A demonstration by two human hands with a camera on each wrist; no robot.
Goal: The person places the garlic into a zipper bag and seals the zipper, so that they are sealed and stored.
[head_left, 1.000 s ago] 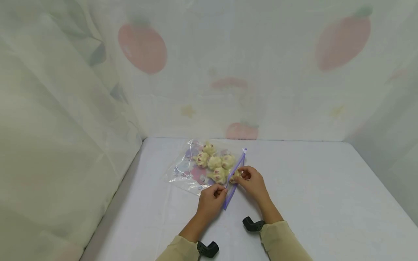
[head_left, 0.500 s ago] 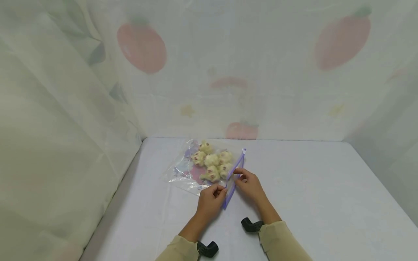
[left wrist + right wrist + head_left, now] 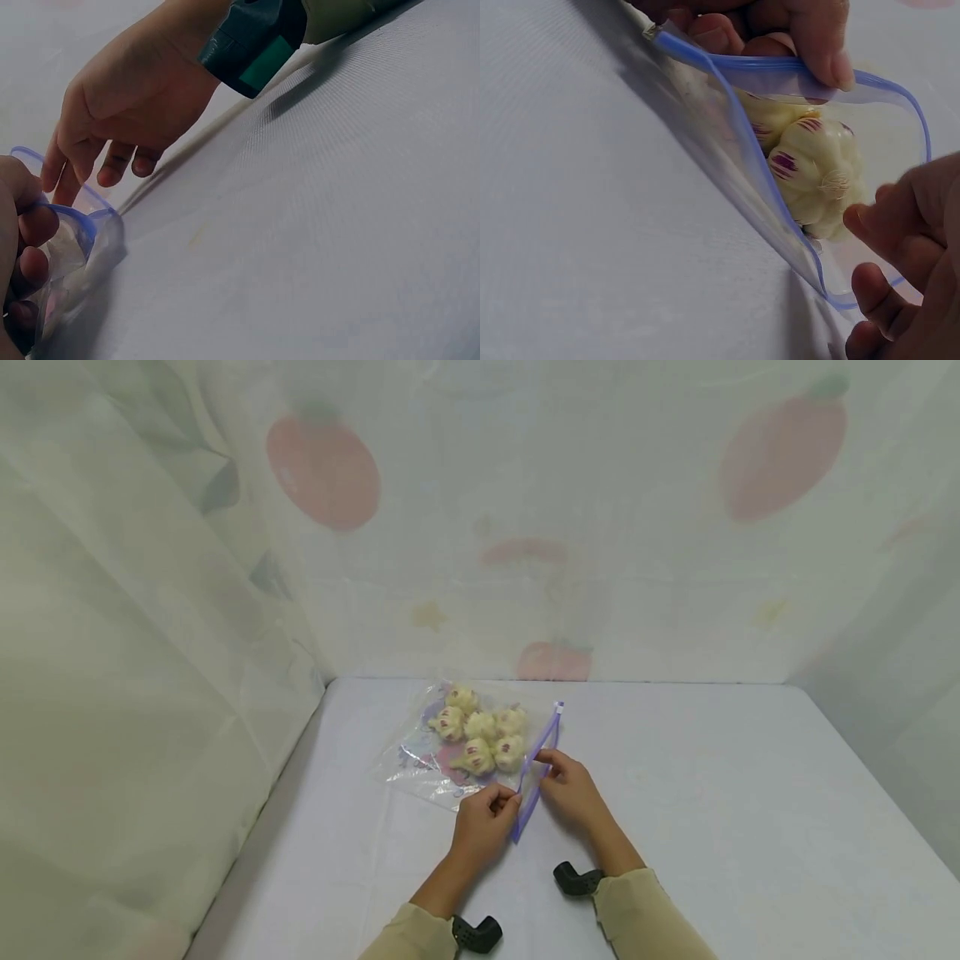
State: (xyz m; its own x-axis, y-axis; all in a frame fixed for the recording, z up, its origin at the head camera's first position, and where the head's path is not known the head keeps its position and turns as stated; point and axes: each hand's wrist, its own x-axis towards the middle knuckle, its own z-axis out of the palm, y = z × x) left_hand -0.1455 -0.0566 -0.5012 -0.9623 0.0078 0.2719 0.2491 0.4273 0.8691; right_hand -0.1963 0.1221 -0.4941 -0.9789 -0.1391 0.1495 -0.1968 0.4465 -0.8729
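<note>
A clear zip bag [image 3: 408,768] with a purple zip strip and printed pictures lies flat, its mouth parted toward the right. Several garlic bulbs [image 3: 477,757] are inside; one garlic bulb [image 3: 817,169] shows close to the mouth in the right wrist view. My left hand [image 3: 483,827] pinches the near part of the zip edge between thumb and fingers, lifting it. At the mouth is my right hand [image 3: 576,789], its fingers loosely bent and holding nothing, the fingertips by the zip strip. In the left wrist view, the right hand [image 3: 142,90] reaches over the purple strip [image 3: 94,217].
The bag lies on a white-covered table [image 3: 712,793]. A pale curtain [image 3: 637,610] with fruit prints hangs behind, and another fabric drape [image 3: 127,693] borders the left. Black wrist mounts [image 3: 577,878] sit by both sleeves.
The garlic bulb that my right hand held at the mouth is now inside, let go. The bulbs have shifted left within the bag. My left hand keeps its hold.
</note>
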